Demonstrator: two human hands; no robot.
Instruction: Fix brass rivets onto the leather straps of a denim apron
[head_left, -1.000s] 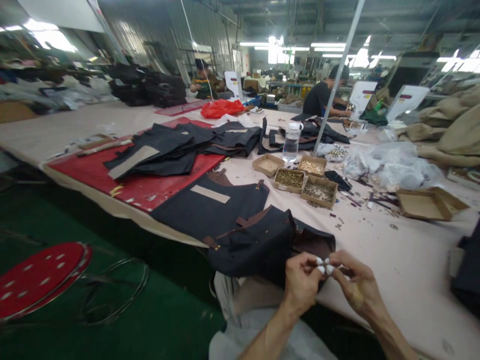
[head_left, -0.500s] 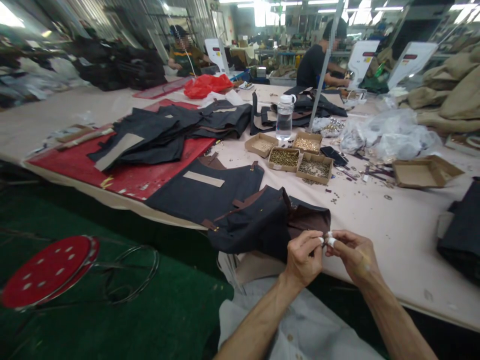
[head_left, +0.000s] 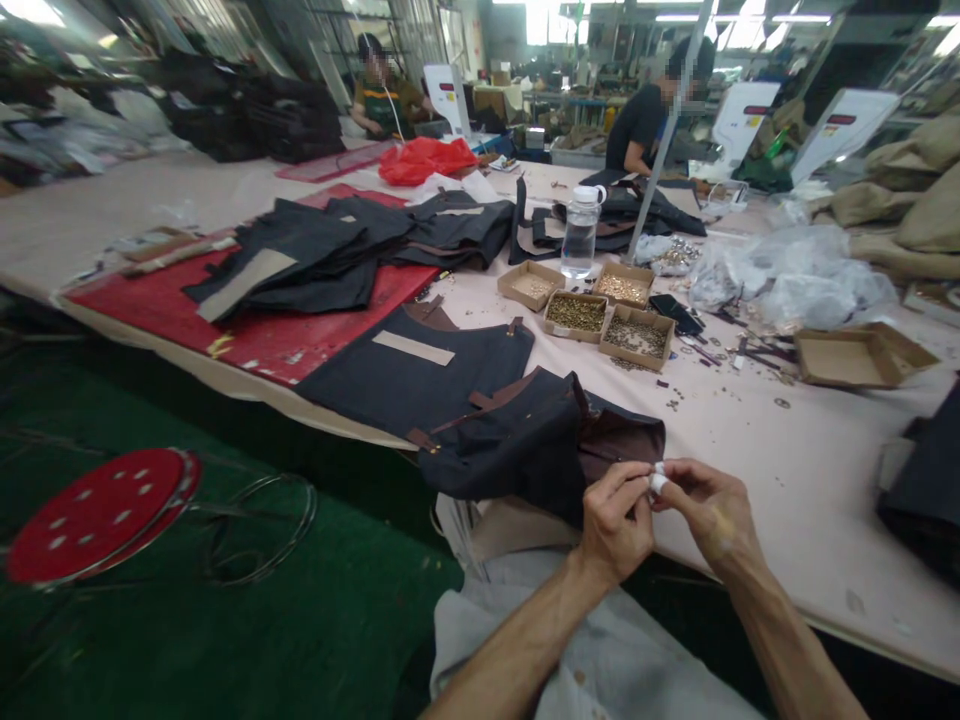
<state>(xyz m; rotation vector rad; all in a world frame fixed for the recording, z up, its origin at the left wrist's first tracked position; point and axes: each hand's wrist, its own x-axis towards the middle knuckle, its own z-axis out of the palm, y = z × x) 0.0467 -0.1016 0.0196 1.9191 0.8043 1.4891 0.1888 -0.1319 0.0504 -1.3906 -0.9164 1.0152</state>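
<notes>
On the near table edge lies a dark cloth piece (head_left: 502, 440) with brown lining and brown tabs, its body bunched and folded. At its right end my left hand (head_left: 619, 520) and my right hand (head_left: 709, 510) meet with fingertips pinched at the cloth's edge. White tape wraps some fingertips. Whatever small part sits between the fingers is hidden. Beneath and to the left, a flat dark panel (head_left: 450, 390) carries a beige strip (head_left: 414, 348). Beyond the hands stand small cardboard boxes of metal fittings, among them a box of brass-coloured pieces (head_left: 576, 312) and a box of darker rings (head_left: 637, 336).
A water bottle (head_left: 581, 235) stands behind the boxes, beside a metal pole (head_left: 667, 140). Dark panels (head_left: 300, 255) are heaped on a red board (head_left: 150, 310). A red stool (head_left: 97, 515) is at the left. Two people work across the table near white machines (head_left: 742, 120).
The view has shifted slightly, so the table things appear a little further right. Both hands keep pinching at the cloth's end, their fingertips now closer together.
</notes>
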